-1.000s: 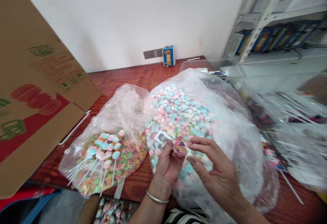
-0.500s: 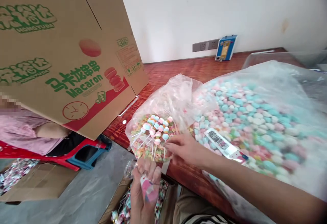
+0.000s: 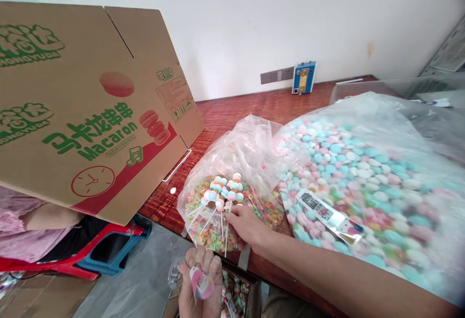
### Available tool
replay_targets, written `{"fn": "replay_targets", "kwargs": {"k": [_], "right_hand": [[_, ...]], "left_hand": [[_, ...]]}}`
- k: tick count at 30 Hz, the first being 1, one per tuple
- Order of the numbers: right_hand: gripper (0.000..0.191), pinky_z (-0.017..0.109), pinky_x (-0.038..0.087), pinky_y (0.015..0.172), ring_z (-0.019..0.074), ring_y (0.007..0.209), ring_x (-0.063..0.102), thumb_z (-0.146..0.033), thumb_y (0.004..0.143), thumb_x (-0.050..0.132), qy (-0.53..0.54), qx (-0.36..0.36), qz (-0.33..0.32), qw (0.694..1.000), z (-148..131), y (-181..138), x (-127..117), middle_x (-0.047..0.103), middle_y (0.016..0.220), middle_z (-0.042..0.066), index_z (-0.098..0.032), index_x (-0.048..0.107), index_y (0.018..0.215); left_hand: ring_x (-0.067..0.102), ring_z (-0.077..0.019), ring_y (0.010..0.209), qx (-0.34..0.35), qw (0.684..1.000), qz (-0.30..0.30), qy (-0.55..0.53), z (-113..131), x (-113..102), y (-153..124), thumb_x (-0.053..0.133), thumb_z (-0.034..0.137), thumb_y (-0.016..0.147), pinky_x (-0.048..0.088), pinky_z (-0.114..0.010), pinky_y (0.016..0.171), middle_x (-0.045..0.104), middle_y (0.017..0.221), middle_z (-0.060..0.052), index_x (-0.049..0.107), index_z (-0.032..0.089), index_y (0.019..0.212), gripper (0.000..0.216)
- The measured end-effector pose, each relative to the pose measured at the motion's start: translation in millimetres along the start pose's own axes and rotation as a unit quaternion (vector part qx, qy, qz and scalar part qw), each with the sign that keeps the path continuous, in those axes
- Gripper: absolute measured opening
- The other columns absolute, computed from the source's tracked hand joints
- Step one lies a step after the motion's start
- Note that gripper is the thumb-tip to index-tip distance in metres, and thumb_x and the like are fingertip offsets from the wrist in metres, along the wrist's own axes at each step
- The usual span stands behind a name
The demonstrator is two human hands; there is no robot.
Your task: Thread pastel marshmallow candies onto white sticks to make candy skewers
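Note:
My left hand (image 3: 201, 279), low in the middle of the view, is closed around a small pink-and-white printed packet (image 3: 201, 283). Clear plastic film (image 3: 175, 275) sticks out beside those fingers. Thumb and fingers of my right hand (image 3: 249, 226) pinch the white stick of a marshmallow candy skewer at the near side of a pile. Several pink, blue and white marshmallow skewers (image 3: 220, 193) lie heaped on a clear bag of colourful ring-shaped candies (image 3: 203, 233). Some sticks point toward me; my right fingers hide part of the pile.
A huge clear bag of pastel marshmallows (image 3: 337, 163) fills the right, with a flat printed packet (image 3: 329, 215) on it. A large cardboard box (image 3: 109, 129) stands left. Below sits an open box of wrapped candies (image 3: 236, 294). A person's pink sleeve (image 3: 22, 226) shows left.
The view has shifted, so the scene sits lower. My right hand has moved left, onto a skewer's stick. My left hand still grips the packet, now turned a little.

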State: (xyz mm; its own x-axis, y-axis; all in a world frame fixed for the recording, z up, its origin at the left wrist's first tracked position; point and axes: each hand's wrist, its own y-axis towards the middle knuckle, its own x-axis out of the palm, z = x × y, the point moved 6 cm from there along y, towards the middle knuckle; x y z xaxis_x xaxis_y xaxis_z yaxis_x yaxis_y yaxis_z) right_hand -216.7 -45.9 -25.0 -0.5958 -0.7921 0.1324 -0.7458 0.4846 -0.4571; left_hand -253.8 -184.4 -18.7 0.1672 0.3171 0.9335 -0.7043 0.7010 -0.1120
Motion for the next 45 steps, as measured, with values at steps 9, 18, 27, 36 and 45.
{"fn": "replay_targets", "kwargs": {"k": [9,18,27,36,45], "right_hand": [[0.029,0.024,0.049,0.049,0.0162,0.053,0.06,-0.04,0.094,0.049,-0.263,-0.285,0.181,0.904,-13,-147,-172,0.063,0.058,-0.002,-0.025,0.064,0.075],[0.022,0.018,0.06,0.064,0.0206,0.077,0.076,-0.035,0.09,0.057,-0.338,-0.343,0.322,0.815,3,-261,-253,0.079,0.089,0.002,-0.029,0.074,0.102],[0.023,0.016,0.059,0.067,0.018,0.079,0.076,-0.03,0.093,0.054,-0.37,-0.318,0.321,0.812,32,-281,-278,0.078,0.096,0.001,-0.03,0.07,0.109],[0.023,0.014,0.057,0.072,0.0154,0.081,0.075,-0.028,0.095,0.051,-0.464,-0.309,0.305,0.772,26,-293,-284,0.078,0.096,0.001,-0.025,0.068,0.11],[0.024,0.016,0.058,0.074,0.018,0.083,0.075,-0.031,0.092,0.056,-0.437,-0.285,0.333,0.785,38,-299,-292,0.077,0.1,0.005,-0.024,0.07,0.11]], "left_hand": [[0.041,-0.0037,0.051,-0.097,0.994,0.054,-0.013,-94,54,47,0.069,0.019,0.084,0.038,-0.017,0.05,0.044,0.063,0.006,0.056,0.016,0.074,0.016],[0.042,-0.0024,0.046,-0.255,0.965,0.065,0.008,-237,99,50,0.074,0.016,0.08,0.041,-0.017,0.048,0.05,0.059,0.006,0.059,0.014,0.07,0.018],[0.046,-0.0012,0.043,-0.271,0.953,0.052,0.123,-283,105,45,0.083,0.023,0.069,0.045,-0.014,0.047,0.054,0.057,0.007,0.063,0.013,0.07,0.022],[0.046,-0.0021,0.045,-0.184,0.95,-0.037,0.248,-275,113,57,0.089,0.029,0.058,0.036,-0.013,0.043,0.056,0.06,0.006,0.06,0.014,0.069,0.034],[0.043,-0.0027,0.047,-0.198,0.944,-0.032,0.26,-283,115,54,0.089,0.029,0.058,0.037,-0.015,0.047,0.054,0.062,0.006,0.058,0.015,0.069,0.035]]}}
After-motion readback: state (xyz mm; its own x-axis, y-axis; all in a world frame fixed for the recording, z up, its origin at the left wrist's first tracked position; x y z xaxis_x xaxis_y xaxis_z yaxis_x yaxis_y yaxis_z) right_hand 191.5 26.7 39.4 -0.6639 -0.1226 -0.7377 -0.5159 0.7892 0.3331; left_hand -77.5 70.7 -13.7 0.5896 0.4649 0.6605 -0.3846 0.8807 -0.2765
